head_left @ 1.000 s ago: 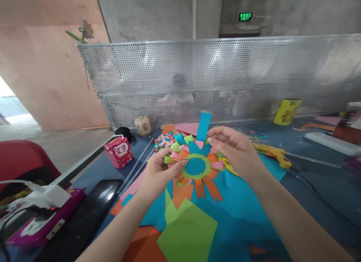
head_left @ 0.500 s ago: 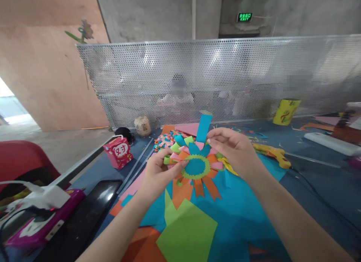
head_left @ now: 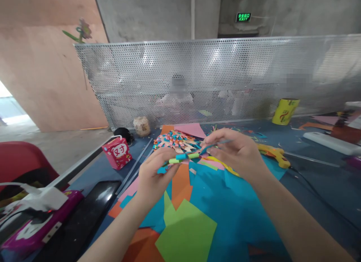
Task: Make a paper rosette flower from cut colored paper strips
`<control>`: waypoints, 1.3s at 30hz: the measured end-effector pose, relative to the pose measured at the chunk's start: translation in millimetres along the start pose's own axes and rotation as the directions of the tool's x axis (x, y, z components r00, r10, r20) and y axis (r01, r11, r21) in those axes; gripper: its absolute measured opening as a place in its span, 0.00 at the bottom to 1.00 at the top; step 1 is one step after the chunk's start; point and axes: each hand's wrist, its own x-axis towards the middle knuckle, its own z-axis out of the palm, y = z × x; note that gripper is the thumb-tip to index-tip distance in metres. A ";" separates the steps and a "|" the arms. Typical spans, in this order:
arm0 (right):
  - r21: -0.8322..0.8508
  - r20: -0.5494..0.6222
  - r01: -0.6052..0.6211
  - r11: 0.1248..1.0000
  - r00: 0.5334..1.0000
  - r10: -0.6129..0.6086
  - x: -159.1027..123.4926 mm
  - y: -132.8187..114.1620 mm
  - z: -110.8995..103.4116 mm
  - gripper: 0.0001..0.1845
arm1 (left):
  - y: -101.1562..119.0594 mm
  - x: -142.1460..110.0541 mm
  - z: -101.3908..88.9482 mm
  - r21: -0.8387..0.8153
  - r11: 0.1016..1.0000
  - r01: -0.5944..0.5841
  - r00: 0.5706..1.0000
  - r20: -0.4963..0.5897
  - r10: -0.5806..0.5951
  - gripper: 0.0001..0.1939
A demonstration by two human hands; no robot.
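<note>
My left hand (head_left: 154,172) is closed on the left side of a paper flower (head_left: 193,156) with looped petals. The flower is turned nearly edge-on, so only a few blue and light green loops show. At its right end, my right hand (head_left: 236,153) pinches a blue paper strip (head_left: 208,147) that joins the flower's edge. Part of the strip is hidden by the fingers. Below the hands lie a light green paper sheet (head_left: 187,232), a blue sheet (head_left: 234,205) and orange paper (head_left: 180,185).
Behind the hands lies a multicoloured fringed paper piece (head_left: 176,138). A yellow glue gun (head_left: 275,155) with a cord rests at right. A pink drink carton (head_left: 117,153), a black phone (head_left: 105,190) and a purple power strip (head_left: 66,209) are at left. A perforated metal screen (head_left: 141,77) stands behind.
The flower has tipped from facing me to nearly edge-on. The blue strip that stood upright now lies low, in the right hand's fingers. Both hands stay near the same place.
</note>
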 end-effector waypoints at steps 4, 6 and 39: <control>0.007 0.038 0.089 0.996 0.995 -0.090 -2.8 -0.9 -2.9 0.03 | 1.5 1.9 -5.2 0.040 0.969 -0.242 0.970 -0.012 0.243 0.15; 0.005 0.063 0.122 0.993 0.991 -0.122 -3.2 -1.9 -5.0 0.02 | 1.2 0.7 -6.4 0.068 0.956 -0.284 0.957 -0.038 0.287 0.16; -0.354 -0.179 -0.085 0.931 0.984 0.022 9.4 -5.2 -38.9 0.12 | -16.9 -1.9 -6.0 0.394 0.853 -0.342 0.938 0.086 0.337 0.12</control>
